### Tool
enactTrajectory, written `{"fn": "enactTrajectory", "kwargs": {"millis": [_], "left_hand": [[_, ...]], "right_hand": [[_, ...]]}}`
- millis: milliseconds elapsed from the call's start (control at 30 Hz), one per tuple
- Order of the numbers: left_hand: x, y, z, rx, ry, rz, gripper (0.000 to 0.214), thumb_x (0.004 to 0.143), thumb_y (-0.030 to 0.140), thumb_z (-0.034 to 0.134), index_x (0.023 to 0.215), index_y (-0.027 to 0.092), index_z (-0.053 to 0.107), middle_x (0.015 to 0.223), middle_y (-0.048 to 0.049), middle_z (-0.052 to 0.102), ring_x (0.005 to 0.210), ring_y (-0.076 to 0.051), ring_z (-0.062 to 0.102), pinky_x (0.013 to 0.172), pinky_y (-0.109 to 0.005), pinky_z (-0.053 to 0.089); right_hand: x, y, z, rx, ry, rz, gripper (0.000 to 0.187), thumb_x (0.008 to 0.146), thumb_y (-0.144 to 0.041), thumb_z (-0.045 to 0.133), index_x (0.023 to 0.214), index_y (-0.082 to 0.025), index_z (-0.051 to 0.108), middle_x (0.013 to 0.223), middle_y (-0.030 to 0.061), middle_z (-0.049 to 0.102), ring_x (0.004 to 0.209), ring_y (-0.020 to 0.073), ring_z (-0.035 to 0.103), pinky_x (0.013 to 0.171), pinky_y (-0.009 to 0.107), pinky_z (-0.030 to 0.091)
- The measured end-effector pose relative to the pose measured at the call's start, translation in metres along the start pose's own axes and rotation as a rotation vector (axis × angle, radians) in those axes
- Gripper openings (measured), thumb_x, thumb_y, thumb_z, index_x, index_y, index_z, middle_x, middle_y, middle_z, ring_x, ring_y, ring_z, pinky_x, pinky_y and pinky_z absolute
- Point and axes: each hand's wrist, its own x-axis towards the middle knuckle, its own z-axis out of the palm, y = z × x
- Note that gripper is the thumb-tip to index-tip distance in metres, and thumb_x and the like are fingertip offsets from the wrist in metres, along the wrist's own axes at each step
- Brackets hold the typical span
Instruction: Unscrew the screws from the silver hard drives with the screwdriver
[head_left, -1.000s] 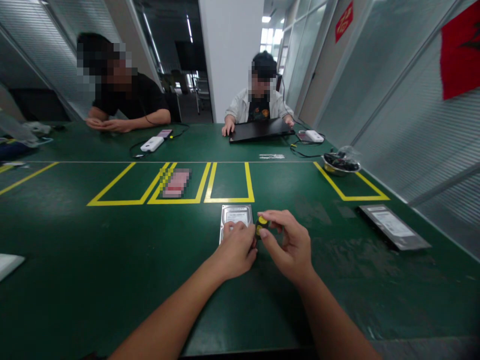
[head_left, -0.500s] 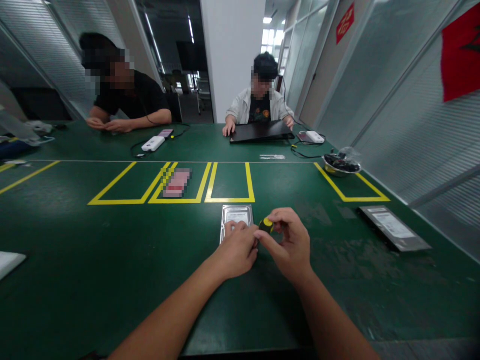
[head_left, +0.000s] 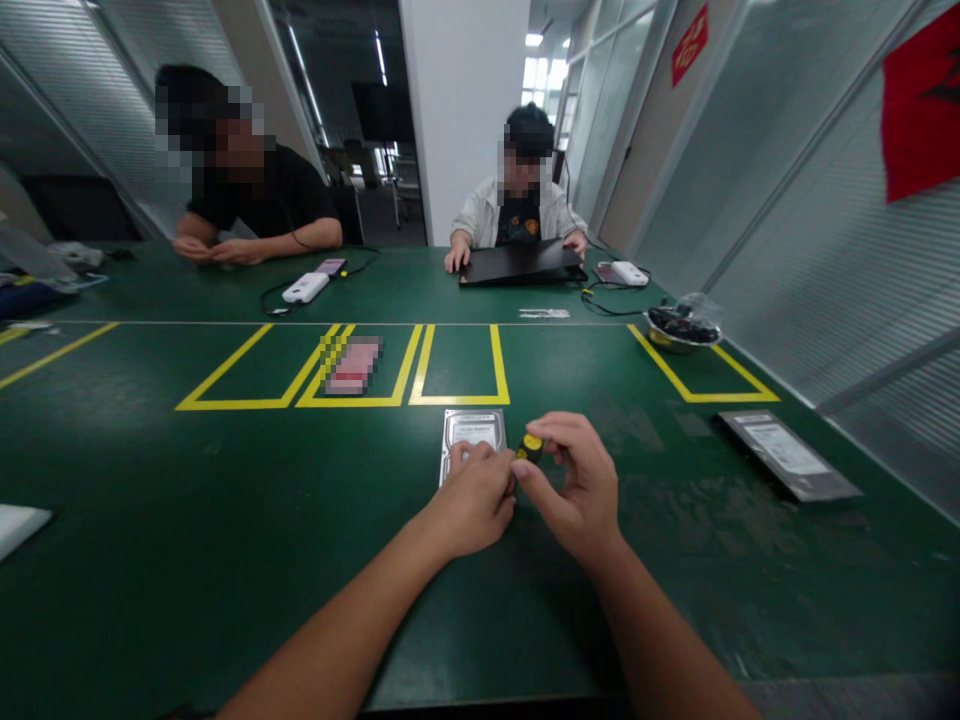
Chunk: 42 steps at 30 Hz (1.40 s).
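Green table (head_left: 187, 520), glass wall (head_left: 787, 200): right hand (head_left: 581, 490) pinches a handle (head_left: 529, 448), left hand (head_left: 474, 503) (grip unclear) overlaps a hard drive (head_left: 475, 426)

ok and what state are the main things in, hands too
Hard drive, flat, label up, partly covered
Left hand, curled over it
Yellow-and-black tool, held
Right hand, pinching it
Grey slab, flat, label up
Metal bowl, holding dark items
Black panel, in a co-worker's hands

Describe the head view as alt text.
The left hand rests over a hard drive and the right hand holds a black-and-yellow object beside it. A black-shirted person and a light-jacketed person sit across the green table.
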Motion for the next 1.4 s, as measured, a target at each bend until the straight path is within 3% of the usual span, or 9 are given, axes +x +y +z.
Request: {"fn": "enactTrajectory", "kwargs": {"millis": [100,267,367,500,700,867,1100,1267,1400], "left_hand": [[-0.0001,-0.0006,0.0004,0.010,0.004,0.008,0.017,0.085,0.021,0.049,0.101,0.021,0.055,0.102,-0.0062,0.062,0.102,-0.028,0.049,0.092,-0.047,0.029],[-0.0005,-0.0006,-0.0015,0.013,0.002,-0.010,0.009,0.083,0.024,0.052,0.091,0.019,0.052,0.093,-0.0060,0.060,0.097,-0.026,0.050,0.090,-0.046,0.030],[-0.0003,-0.0005,-0.0020,0.005,0.004,0.006,0.013,0.084,0.022,0.052,0.096,0.020,0.053,0.096,-0.0059,0.061,0.098,-0.026,0.050,0.091,-0.046,0.030],[0.0001,-0.0007,-0.0014,-0.002,0.007,0.012,0.017,0.084,0.022,0.051,0.101,0.021,0.054,0.099,-0.0055,0.062,0.100,-0.027,0.049,0.091,-0.047,0.029],[0.0000,0.0003,-0.0031,0.013,0.007,0.002,0.009,0.084,0.024,0.052,0.092,0.020,0.052,0.091,-0.0050,0.061,0.095,-0.026,0.050,0.089,-0.046,0.030],[0.0009,0.0006,-0.0030,-0.002,0.004,0.015,0.011,0.085,0.022,0.050,0.095,0.021,0.055,0.096,-0.0049,0.061,0.099,-0.027,0.049,0.091,-0.046,0.029],[0.0000,0.0002,-0.0024,0.003,0.016,0.002,0.008,0.082,0.023,0.053,0.089,0.020,0.051,0.089,-0.0046,0.060,0.095,-0.026,0.050,0.091,-0.046,0.030],[-0.0002,-0.0001,-0.0020,-0.007,0.017,0.018,0.013,0.083,0.020,0.052,0.095,0.021,0.054,0.097,-0.0052,0.061,0.100,-0.027,0.049,0.093,-0.047,0.028],[-0.0002,0.0001,-0.0031,-0.019,0.016,-0.001,0.012,0.082,0.022,0.054,0.093,0.020,0.052,0.096,-0.0051,0.062,0.098,-0.026,0.049,0.093,-0.046,0.029]], "right_hand": [[0.0006,0.0004,-0.0012,-0.026,0.001,-0.012,0.033,0.074,-0.017,0.073,0.105,-0.024,0.064,0.094,0.0030,0.061,0.085,0.0167,0.056,0.068,0.030,0.045],[-0.0023,0.0003,-0.0027,0.019,-0.055,0.020,0.041,0.085,-0.012,0.056,0.123,-0.026,0.057,0.107,0.0045,0.067,0.087,0.0171,0.058,0.070,0.033,0.045],[-0.0015,0.0003,-0.0016,0.014,-0.052,-0.016,0.039,0.081,-0.016,0.063,0.119,-0.026,0.060,0.109,0.0052,0.066,0.095,0.0197,0.058,0.072,0.034,0.046],[0.0006,0.0001,-0.0009,-0.049,-0.007,-0.015,0.034,0.076,-0.017,0.071,0.109,-0.024,0.064,0.098,0.0045,0.061,0.090,0.0185,0.058,0.074,0.034,0.048],[-0.0018,0.0002,-0.0027,0.033,-0.064,-0.021,0.046,0.083,-0.010,0.056,0.127,-0.026,0.055,0.112,0.0057,0.066,0.099,0.0196,0.059,0.081,0.038,0.048],[-0.0002,0.0009,-0.0008,-0.034,-0.025,-0.033,0.040,0.076,-0.016,0.071,0.114,-0.025,0.063,0.103,0.0057,0.061,0.095,0.0193,0.058,0.077,0.035,0.049],[0.0000,-0.0006,-0.0021,0.023,-0.063,-0.027,0.043,0.085,-0.010,0.054,0.124,-0.028,0.058,0.108,0.0049,0.066,0.099,0.0195,0.059,0.081,0.039,0.048],[0.0000,0.0002,-0.0016,-0.082,-0.012,-0.029,0.036,0.076,-0.020,0.071,0.111,-0.025,0.064,0.099,0.0048,0.060,0.092,0.0194,0.056,0.076,0.037,0.048],[0.0025,-0.0010,-0.0028,-0.128,-0.002,-0.028,0.032,0.081,-0.016,0.065,0.111,-0.026,0.064,0.097,0.0036,0.064,0.093,0.0195,0.056,0.083,0.040,0.047]]}}
